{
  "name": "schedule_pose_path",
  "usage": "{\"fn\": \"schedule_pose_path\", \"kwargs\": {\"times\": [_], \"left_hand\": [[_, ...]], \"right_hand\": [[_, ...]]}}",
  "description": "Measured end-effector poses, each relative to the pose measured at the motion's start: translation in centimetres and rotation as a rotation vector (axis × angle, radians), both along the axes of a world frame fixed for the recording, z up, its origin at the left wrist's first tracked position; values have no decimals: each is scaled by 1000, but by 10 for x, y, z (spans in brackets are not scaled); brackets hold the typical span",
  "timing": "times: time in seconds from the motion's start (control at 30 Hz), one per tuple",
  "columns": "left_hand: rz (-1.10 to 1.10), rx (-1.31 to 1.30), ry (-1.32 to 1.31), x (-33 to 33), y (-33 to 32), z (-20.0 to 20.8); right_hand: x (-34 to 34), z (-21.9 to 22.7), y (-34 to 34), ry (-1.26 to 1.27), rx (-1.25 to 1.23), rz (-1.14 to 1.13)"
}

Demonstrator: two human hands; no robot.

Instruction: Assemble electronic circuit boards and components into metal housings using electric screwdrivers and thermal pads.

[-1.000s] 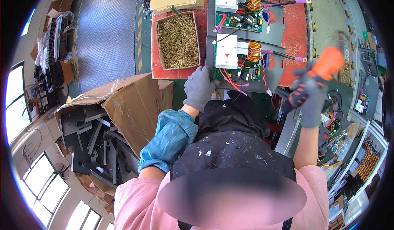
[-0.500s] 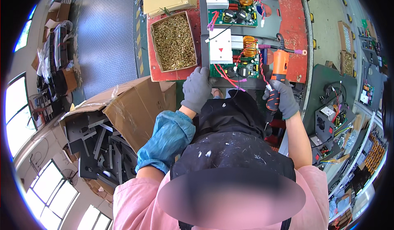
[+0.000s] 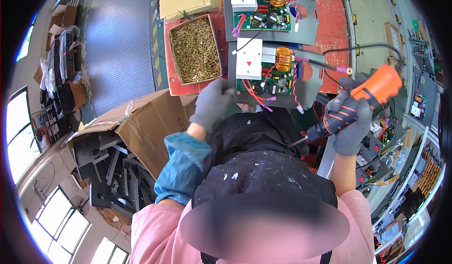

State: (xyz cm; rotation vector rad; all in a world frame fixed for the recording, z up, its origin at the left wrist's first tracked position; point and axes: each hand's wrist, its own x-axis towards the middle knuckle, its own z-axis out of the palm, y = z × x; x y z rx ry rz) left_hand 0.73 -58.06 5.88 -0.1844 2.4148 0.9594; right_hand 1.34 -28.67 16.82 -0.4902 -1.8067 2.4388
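Note:
My right hand is wrapped round an orange and black electric screwdriver. The tool is held to the right of the bench, its bit slanting down to the left over my apron. My left hand hovers by the near right corner of a cardboard box of small brass-coloured screws. Its fingers are curled together, and whatever they may hold is hidden. In front of me a green circuit board with a copper coil, a white block and red wires lies on a dark grey metal plate.
A second similar board on its plate lies farther back. Tan sheets are stacked behind the screws on the red bench. At the left stands a large carton of dark metal brackets. The screwdriver's cord trails at right.
My right hand has swung the screwdriver right, away from the plate, and tipped it. My left hand has left the plate's near edge and shifted left towards the screws.

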Motion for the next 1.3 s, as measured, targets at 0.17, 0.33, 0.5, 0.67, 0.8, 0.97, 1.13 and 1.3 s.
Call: {"fn": "schedule_pose_path", "kwargs": {"times": [0.17, 0.33, 0.5, 0.67, 0.8, 0.97, 1.13, 1.3], "left_hand": [[558, 730, -297, -19, -9, 56], [482, 833, -119, -32, 8, 64], [421, 813, -107, -46, 32, 59], [366, 753, -118, -51, 34, 63], [321, 704, -75, -51, 39, 59], [316, 699, -102, -52, 36, 60], [327, 725, -108, -52, 34, 56], [378, 702, -61, -51, 39, 60]], "right_hand": [[-3, -22, -7, 166, -134, -150], [-4, -39, 1, 145, -34, -79], [-11, -49, 42, -52, 95, -296], [-2, -63, 71, -132, -122, -668], [-11, -71, 88, -150, -191, -493], [-44, -64, 101, -382, -146, -20], [-20, -60, 93, -93, 57, -338], [12, 5, 29, 437, 133, -436]]}}
